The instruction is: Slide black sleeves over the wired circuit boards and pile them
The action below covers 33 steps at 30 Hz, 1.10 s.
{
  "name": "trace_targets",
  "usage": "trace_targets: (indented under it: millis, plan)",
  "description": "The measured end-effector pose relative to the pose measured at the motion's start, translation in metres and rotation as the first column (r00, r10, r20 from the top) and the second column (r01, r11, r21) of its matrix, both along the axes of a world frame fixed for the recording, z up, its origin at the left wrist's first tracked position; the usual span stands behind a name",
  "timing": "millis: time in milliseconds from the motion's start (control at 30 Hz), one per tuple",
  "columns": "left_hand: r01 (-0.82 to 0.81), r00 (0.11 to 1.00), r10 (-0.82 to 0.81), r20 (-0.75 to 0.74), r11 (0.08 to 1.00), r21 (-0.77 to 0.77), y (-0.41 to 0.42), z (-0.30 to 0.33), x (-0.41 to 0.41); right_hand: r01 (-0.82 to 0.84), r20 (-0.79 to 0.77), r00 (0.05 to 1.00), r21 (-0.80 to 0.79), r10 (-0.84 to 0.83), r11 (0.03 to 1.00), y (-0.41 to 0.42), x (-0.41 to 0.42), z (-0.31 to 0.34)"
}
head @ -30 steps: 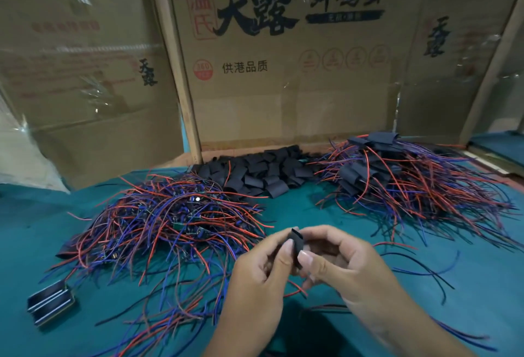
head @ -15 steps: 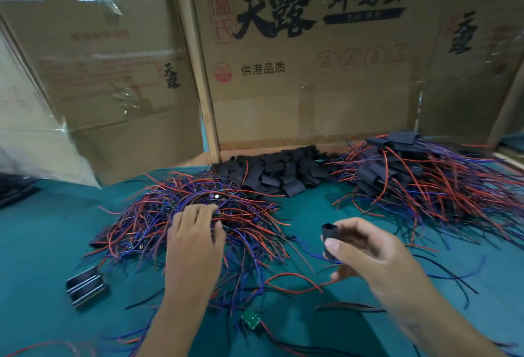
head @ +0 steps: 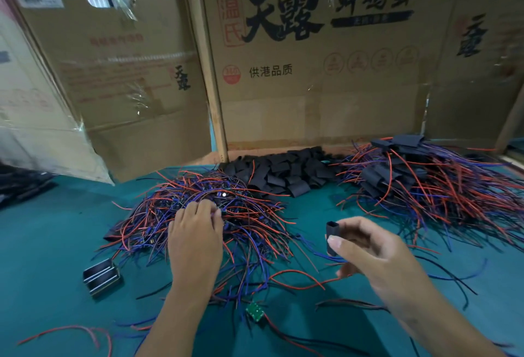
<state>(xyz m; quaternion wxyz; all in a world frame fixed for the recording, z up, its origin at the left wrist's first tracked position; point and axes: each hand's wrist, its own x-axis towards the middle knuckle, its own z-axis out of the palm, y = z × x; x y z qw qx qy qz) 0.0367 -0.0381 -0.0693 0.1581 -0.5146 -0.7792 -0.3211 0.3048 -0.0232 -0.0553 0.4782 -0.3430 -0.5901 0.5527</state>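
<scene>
The right hand (head: 365, 246) pinches one black sleeve (head: 332, 239) between thumb and fingers, standing up tall with its open end on top. The left hand (head: 195, 226) is off to its left, fingers curled down into the pile of unsleeved wired boards (head: 204, 209); I cannot tell if it has one yet. That hand is nearer the boards, so a board must come rightward to the sleeve.

Left hand (head: 195, 232) reaches forward; right hand (head: 368, 246) pinches.
</scene>
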Motion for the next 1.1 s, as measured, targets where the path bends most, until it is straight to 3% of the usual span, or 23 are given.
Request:
trace_targets:
  millis: [67,200,367,633,833,967,1100]
  plan:
    - [0.061,0.996,-0.064,-0.062,0.997,-0.043,0.017,0.015,-0.005,-0.009,-0.001,1.000,-0.001,0.009,1.000,-0.001,-0.002,-0.001]
    - [0.157,0.977,-0.192,-0.096,0.944,-0.290,0.073,0.049,-0.030,-0.028,0.042,0.999,0.014,0.028,1.000,-0.001,-0.005,-0.004]
    - [-0.012,0.936,-0.191,-0.295,0.820,-0.572,0.113,0.065,-0.046,-0.037,0.044,0.998,0.026,0.036,0.999,0.000,-0.003,-0.005]
    - [-0.134,0.836,-0.245,-0.491,0.777,-0.616,0.117,0.062,-0.041,-0.027,0.059,0.998,0.046,0.024,0.999,0.003,-0.003,-0.008]
    - [-0.068,0.833,-0.268,-0.484,0.818,-0.571,0.104,0.060,-0.042,-0.045,0.068,0.997,0.046,0.042,0.998,0.003,-0.002,-0.010]
    - [-0.133,0.835,-0.283,-0.472,0.728,-0.672,0.101,0.064,-0.041,-0.028,0.074,0.997,0.037,0.025,0.999,0.002,-0.001,-0.008]
    - [-0.092,0.868,-0.297,-0.398,0.691,-0.717,0.103,0.068,-0.039,-0.021,0.097,0.995,0.031,0.018,0.999,0.002,0.001,-0.006]
